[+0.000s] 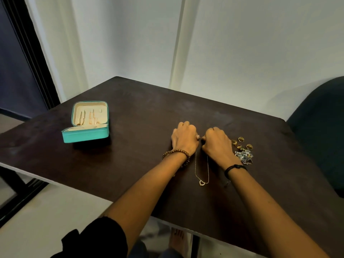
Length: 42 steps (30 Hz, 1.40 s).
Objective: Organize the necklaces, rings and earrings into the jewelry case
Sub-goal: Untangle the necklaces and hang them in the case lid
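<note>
A thin gold necklace with a heart pendant (202, 182) lies on the dark table, its chain running up between my hands. My left hand (184, 138) and my right hand (216, 144) are fisted side by side, each pinching one end of the chain where their fingertips meet. A turquoise jewelry case (85, 135) stands open at the left, with gold chains hanging in its cream lid. Several gold rings (241, 142) and a heap of silvery earrings (244, 156) lie just right of my right hand.
The dark brown table (141, 164) has its near edge running diagonally under my forearms. A dark green chair (320, 127) stands at the right. White walls rise behind, and a dark doorway is at the far left.
</note>
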Available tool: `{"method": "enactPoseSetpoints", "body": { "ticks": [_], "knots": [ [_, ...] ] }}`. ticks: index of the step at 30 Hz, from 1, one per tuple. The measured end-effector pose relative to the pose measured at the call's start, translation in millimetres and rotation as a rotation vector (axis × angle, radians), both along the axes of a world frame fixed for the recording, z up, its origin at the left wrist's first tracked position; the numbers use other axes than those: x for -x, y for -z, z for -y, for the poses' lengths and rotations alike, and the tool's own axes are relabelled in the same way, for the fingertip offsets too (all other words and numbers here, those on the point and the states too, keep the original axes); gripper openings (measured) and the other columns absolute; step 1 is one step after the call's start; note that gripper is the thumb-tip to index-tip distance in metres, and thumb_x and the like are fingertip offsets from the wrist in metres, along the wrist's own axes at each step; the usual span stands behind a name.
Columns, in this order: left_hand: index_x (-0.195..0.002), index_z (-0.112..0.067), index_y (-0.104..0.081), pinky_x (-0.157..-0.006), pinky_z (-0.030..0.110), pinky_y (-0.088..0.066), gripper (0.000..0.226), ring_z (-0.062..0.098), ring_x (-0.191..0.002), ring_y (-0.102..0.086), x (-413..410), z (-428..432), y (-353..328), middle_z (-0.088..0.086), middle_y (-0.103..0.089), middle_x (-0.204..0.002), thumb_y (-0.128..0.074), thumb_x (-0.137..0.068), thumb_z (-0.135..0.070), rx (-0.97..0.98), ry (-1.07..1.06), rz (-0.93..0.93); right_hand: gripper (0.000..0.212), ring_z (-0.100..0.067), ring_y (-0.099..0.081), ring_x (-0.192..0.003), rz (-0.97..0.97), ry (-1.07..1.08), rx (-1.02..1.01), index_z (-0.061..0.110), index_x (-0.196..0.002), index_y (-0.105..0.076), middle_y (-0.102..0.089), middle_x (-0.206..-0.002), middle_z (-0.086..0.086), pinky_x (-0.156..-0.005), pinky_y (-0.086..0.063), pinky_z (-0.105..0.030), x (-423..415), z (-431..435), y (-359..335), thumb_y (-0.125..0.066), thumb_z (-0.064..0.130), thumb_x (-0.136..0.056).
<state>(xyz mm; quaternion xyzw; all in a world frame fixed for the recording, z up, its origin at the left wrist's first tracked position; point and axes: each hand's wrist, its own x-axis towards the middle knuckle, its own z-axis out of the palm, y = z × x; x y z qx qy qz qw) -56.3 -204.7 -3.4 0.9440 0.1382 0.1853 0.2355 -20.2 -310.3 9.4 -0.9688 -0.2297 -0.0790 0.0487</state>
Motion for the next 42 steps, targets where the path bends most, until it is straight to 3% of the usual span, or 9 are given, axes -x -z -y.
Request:
{"method": "enactPoseSetpoints", "body": {
  "ticks": [4, 8, 13, 16, 19, 24, 28, 33, 42],
  "knots": [
    [-0.096, -0.017, -0.064, -0.095, 0.040, -0.048, 0.006, 0.022, -0.113, -0.053, 8, -7, 0, 0.003, -0.062, -0.115, -0.060, -0.094, -0.012, 0.244, 0.072, -0.060, 0.025, -0.036, -0.045, -0.119, -0.122, -0.064, -0.065, -0.001, -0.116, -0.052, -0.052, -0.124, -0.019, -0.091, -0.041, -0.038, 2, 7, -2, -0.057, 0.004, -0.092],
    [-0.096, -0.020, -0.060, -0.085, 0.038, -0.056, 0.019, 0.017, -0.093, -0.066, 26, -10, -7, -0.002, -0.071, -0.095, -0.055, -0.091, -0.003, 0.621, 0.103, -0.009, 0.009, -0.019, -0.058, -0.090, -0.282, -0.106, -0.468, 0.008, -0.102, -0.051, -0.061, -0.096, 0.000, -0.068, -0.039, -0.030, 21, 19, -14, -0.050, 0.001, -0.096],
    [-0.100, -0.014, -0.062, -0.085, 0.035, -0.059, 0.007, 0.014, -0.066, -0.069, 45, -7, -27, 0.001, -0.072, -0.083, -0.055, -0.100, -0.013, 0.970, 0.171, 0.109, 0.011, -0.012, -0.066, -0.075, -0.522, -0.170, -1.029, 0.010, -0.107, -0.058, -0.066, -0.085, -0.003, -0.071, -0.054, -0.023, 39, 30, -31, -0.051, 0.003, -0.102],
    [-0.105, -0.009, -0.068, -0.070, 0.027, -0.053, 0.032, 0.009, -0.049, -0.054, 57, -8, -40, -0.004, -0.066, -0.069, -0.048, -0.104, -0.034, 0.941, 0.182, 0.003, 0.014, -0.009, -0.060, -0.064, -0.627, -0.188, -1.242, 0.006, -0.111, -0.059, -0.062, -0.080, -0.003, -0.072, -0.054, -0.028, 46, 38, -46, -0.048, 0.001, -0.103],
    [-0.081, -0.011, -0.073, -0.062, 0.023, -0.049, 0.053, 0.009, -0.044, -0.045, 71, -7, -51, -0.006, -0.053, -0.055, -0.042, -0.104, -0.047, 0.912, 0.227, -0.094, 0.011, -0.008, -0.053, -0.057, -0.674, -0.168, -1.407, 0.007, -0.107, -0.061, -0.061, -0.077, -0.001, -0.063, -0.053, -0.025, 50, 45, -60, -0.052, 0.003, -0.102],
    [-0.073, -0.013, -0.062, -0.083, 0.039, -0.055, 0.041, 0.010, -0.043, -0.047, 86, 1, -75, -0.004, -0.050, -0.052, -0.053, -0.101, -0.041, 1.231, 0.304, 0.026, 0.023, -0.008, -0.036, -0.049, -0.740, -0.087, -1.409, 0.007, -0.098, -0.065, -0.044, -0.062, 0.004, -0.048, -0.035, -0.022, 62, 59, -67, -0.057, 0.028, -0.103],
    [-0.083, -0.014, -0.067, -0.076, 0.033, -0.053, 0.029, 0.009, -0.052, -0.055, 96, -1, -95, -0.004, -0.061, -0.063, -0.057, -0.099, -0.036, 1.482, 0.410, 0.115, 0.048, -0.008, -0.032, -0.048, -0.801, -0.034, -1.356, 0.004, -0.095, -0.067, -0.035, -0.057, 0.005, -0.049, -0.033, -0.023, 77, 68, -67, -0.052, 0.049, -0.100],
    [-0.105, -0.016, -0.072, -0.077, 0.031, -0.051, 0.025, 0.009, -0.062, -0.059, 105, 0, -111, -0.004, -0.070, -0.080, -0.057, -0.098, -0.035, 1.550, 0.464, 0.204, 0.052, -0.010, -0.042, -0.053, -0.890, -0.015, -1.294, 0.010, -0.084, -0.066, -0.044, -0.061, 0.003, -0.059, -0.042, -0.026, 87, 77, -62, -0.053, 0.059, -0.095],
    [-0.134, -0.020, -0.059, -0.088, 0.034, -0.054, 0.037, 0.014, -0.085, -0.070, 109, 0, -113, 0.002, -0.075, -0.105, -0.058, -0.098, -0.031, 1.633, 0.426, 0.306, 0.018, -0.014, -0.055, -0.063, -1.114, 0.063, -1.524, 0.006, -0.089, -0.066, -0.054, -0.071, -0.003, -0.082, -0.053, -0.034, 102, 77, -47, -0.059, 0.020, -0.097]
  ]
}}
